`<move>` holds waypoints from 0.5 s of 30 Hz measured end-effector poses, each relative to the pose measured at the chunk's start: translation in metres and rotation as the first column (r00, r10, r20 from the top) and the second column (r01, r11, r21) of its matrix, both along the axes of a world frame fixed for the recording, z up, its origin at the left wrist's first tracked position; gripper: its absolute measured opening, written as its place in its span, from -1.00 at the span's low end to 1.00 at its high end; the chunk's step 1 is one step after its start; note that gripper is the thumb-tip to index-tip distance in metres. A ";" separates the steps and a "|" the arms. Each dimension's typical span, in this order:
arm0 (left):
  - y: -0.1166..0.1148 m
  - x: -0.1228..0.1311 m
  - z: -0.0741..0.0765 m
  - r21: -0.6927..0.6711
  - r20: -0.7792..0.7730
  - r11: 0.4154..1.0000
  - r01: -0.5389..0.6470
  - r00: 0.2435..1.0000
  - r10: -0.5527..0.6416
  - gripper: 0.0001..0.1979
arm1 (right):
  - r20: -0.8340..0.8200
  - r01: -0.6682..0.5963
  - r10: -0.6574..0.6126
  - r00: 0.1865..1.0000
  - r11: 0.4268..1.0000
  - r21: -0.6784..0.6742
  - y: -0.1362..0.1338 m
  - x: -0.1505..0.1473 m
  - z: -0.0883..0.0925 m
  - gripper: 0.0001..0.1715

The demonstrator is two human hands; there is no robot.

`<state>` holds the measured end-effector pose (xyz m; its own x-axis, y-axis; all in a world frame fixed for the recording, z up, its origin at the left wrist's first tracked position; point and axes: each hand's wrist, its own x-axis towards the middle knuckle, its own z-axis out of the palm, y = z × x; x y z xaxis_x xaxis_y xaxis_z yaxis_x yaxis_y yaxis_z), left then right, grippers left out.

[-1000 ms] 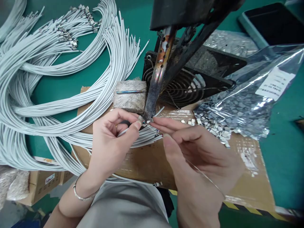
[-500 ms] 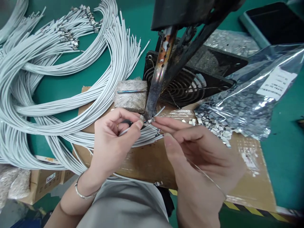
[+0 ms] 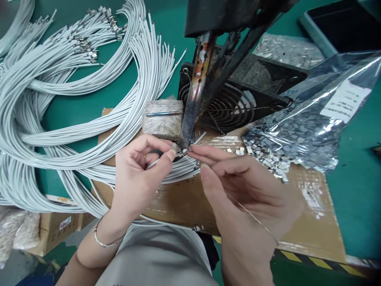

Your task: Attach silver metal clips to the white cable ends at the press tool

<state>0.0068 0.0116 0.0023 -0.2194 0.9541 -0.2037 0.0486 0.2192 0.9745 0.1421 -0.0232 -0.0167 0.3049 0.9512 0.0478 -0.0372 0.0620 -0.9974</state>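
My left hand is closed in a pinch on a white wire, whose end points at the soldering iron tip. My right hand grips thin solder wire between thumb and fingers; the strand runs up to the wire's end. A small metal tab sits at my right fingertips, just under the tip of the soldering iron. Whether those fingertips hold the tab or only touch it, I cannot tell. More white wires lie beneath both hands on the cardboard.
Big bundles of white wire fill the left side. Behind the hands are a worn block with a thin metal rod and a black fan. Loose metal tabs spill from a plastic bag at right. A phone lies beyond.
The view has shifted slightly. Both hands keep nearly the same pose at the iron tip, still holding the white wire and the solder wire.
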 end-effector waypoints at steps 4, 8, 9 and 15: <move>-0.001 -0.002 -0.001 0.013 -0.007 1.000 0.005 1.000 -0.005 -0.88 | -0.020 -0.012 0.013 1.000 1.000 0.012 0.000 0.000 -0.002 -0.74; -0.001 -0.003 -0.002 0.005 0.006 1.000 0.012 1.000 -0.012 -0.86 | -0.022 -0.035 0.035 0.999 0.999 0.012 0.000 0.002 -0.004 -0.73; -0.001 -0.003 -0.002 0.002 0.008 1.000 0.012 1.000 -0.012 -0.85 | -0.021 -0.038 0.038 0.999 0.999 0.009 0.000 0.002 -0.004 -0.74; -0.001 0.000 -0.001 -0.008 0.006 1.000 0.012 1.000 -0.012 -0.85 | 0.034 0.051 -0.050 0.998 0.998 -0.040 0.002 -0.003 0.003 -0.74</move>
